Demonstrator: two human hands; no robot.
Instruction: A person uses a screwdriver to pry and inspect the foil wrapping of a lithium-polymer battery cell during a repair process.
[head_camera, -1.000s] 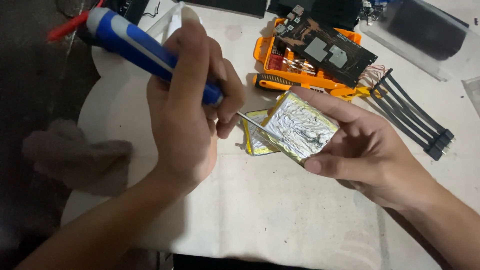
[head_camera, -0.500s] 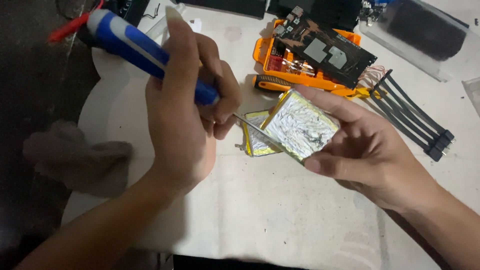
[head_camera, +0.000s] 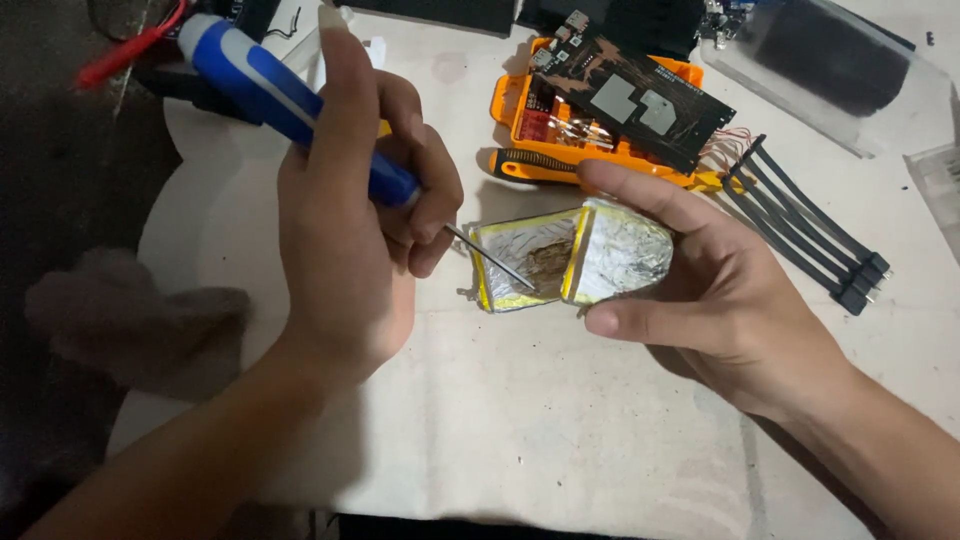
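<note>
At far left, beside the pale surface (head_camera: 560, 440), lies a crumpled grey cloth (head_camera: 130, 320), blurred. Above it, at the top left corner, a red-handled tool (head_camera: 125, 55), only partly in view. Next, the left hand (head_camera: 345, 250), grip closed around a screwdriver (head_camera: 290, 100) with a blue and white handle; the handle slants up to the left, the thin metal shaft runs down to the right, and its tip rests on the inner face of a silver foil pouch (head_camera: 570, 255) edged in yellow tape. Pouch is folded open in two leaves, held just above the surface at centre. Right hand (head_camera: 720, 300), grip clamped on the pouch's right leaf, thumb below, fingers over the top. Behind the pouch, an orange plastic case (head_camera: 520, 110) carrying a dark circuit board (head_camera: 625, 100). To its right, a bundle of black cables (head_camera: 810, 230) with plugs, lying flat. At top right, a clear plastic cover (head_camera: 830, 90).
</note>
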